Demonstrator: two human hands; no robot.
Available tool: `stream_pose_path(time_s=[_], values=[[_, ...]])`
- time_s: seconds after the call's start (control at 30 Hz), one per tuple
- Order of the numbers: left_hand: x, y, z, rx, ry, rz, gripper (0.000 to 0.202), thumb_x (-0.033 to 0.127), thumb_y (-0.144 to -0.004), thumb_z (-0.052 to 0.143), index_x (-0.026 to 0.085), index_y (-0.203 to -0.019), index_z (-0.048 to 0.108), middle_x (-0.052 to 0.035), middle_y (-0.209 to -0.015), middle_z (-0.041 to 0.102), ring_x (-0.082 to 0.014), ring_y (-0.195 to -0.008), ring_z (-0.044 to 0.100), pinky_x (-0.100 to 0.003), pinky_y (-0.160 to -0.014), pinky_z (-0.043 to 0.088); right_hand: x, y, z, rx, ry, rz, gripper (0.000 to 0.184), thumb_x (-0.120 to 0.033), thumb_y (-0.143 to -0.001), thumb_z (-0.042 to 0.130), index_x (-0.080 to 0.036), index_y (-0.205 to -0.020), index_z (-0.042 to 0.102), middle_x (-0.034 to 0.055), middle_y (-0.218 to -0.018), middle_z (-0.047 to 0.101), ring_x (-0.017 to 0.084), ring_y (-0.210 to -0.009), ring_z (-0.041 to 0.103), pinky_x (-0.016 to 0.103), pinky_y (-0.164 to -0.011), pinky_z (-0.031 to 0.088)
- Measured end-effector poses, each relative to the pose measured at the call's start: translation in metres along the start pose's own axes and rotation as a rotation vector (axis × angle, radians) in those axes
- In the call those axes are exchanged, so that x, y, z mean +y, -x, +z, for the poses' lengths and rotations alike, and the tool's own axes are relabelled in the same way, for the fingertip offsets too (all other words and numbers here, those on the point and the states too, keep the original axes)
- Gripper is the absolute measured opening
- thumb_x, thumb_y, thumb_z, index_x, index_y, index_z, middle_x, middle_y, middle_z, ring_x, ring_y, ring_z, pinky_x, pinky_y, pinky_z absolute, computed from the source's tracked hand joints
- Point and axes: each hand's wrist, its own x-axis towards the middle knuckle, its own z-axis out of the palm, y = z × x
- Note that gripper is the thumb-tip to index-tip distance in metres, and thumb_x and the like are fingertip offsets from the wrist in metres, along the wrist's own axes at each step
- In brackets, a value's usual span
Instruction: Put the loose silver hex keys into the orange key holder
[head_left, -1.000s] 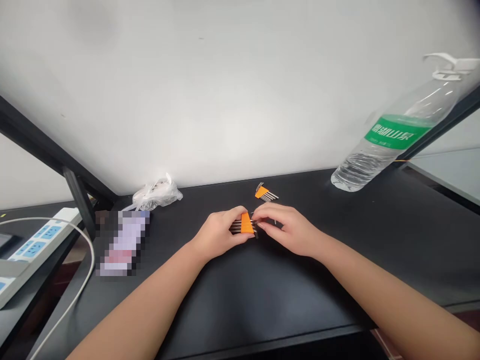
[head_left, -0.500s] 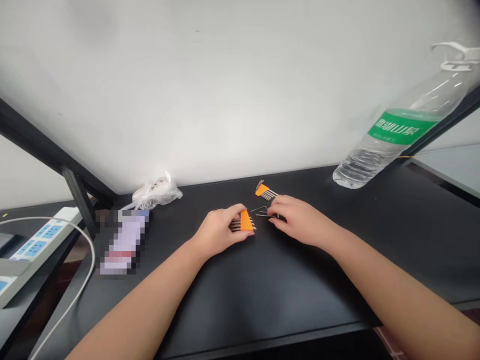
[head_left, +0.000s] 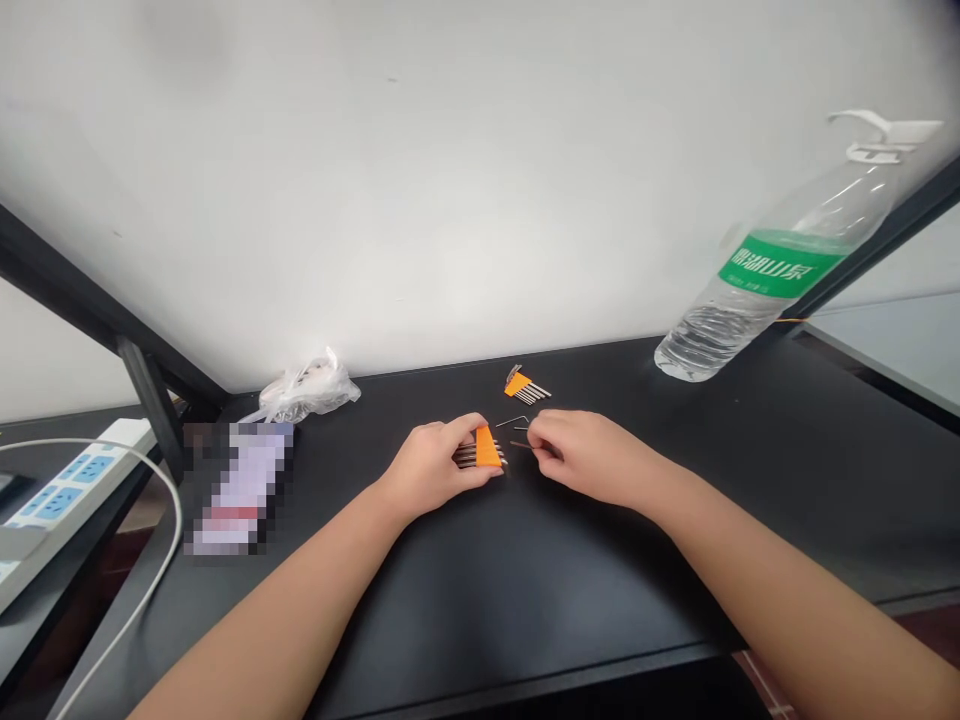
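Note:
My left hand (head_left: pixel 439 465) is closed around an orange holder of hex keys (head_left: pixel 486 447), its metal keys sticking out on both sides. My right hand (head_left: pixel 581 455) pinches a thin hex key (head_left: pixel 520 444) whose tip points toward the holder from the right. Another loose hex key (head_left: pixel 511 421) lies on the black table (head_left: pixel 525 580) just behind. A second orange hex key set (head_left: pixel 523 387) lies farther back.
A clear water bottle with a green label (head_left: pixel 776 270) stands at the back right. A crumpled plastic bag (head_left: pixel 306 388) lies at the back left, beside a blurred-out flat item (head_left: pixel 234 487). A power strip (head_left: pixel 52 490) and a white cable (head_left: pixel 161 560) sit at the left.
My right hand left the holder, reached back to the loose keys, and has now come back toward the holder with one thin key pinched. The left hand stayed on the holder.

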Motion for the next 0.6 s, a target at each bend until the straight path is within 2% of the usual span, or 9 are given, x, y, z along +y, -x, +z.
stream_pose_path(time_s=[0.17,0.33,0.6], values=[[0.0018,-0.0001,-0.0008,-0.017,0.023,0.018,0.032,0.041,-0.086,0.075,0.026,-0.109,0.059,0.0044,-0.085,0.068,-0.0132,-0.075,0.064,-0.025,-0.076,0.053,-0.0015,-0.0032,0.004,0.092,-0.123,-0.092,0.015,-0.009,-0.09,0.053,-0.022,-0.091,0.06,0.0008,-0.083,0.06,0.014,-0.069,0.056,0.028,-0.064,0.042],[0.0002,0.0,0.0001,-0.01,0.0,0.025,0.035,0.04,-0.086,0.076,0.026,-0.113,0.058,0.0029,-0.09,0.07,-0.0147,-0.08,0.066,-0.027,-0.08,0.054,-0.0007,-0.0025,0.0054,0.101,-0.097,-0.156,0.02,-0.011,-0.095,0.05,-0.022,-0.102,0.066,0.0043,-0.091,0.062,0.016,-0.071,0.058,0.029,-0.065,0.045],[-0.0008,0.0004,0.002,0.043,-0.162,0.103,0.047,0.046,-0.081,0.08,0.023,-0.117,0.061,-0.0019,-0.096,0.07,-0.0182,-0.082,0.066,-0.03,-0.079,0.054,-0.0084,0.0027,-0.0024,0.133,-0.02,-0.218,0.028,-0.012,-0.1,0.044,-0.021,-0.105,0.07,0.0084,-0.101,0.065,0.016,-0.073,0.057,0.029,-0.064,0.045]])
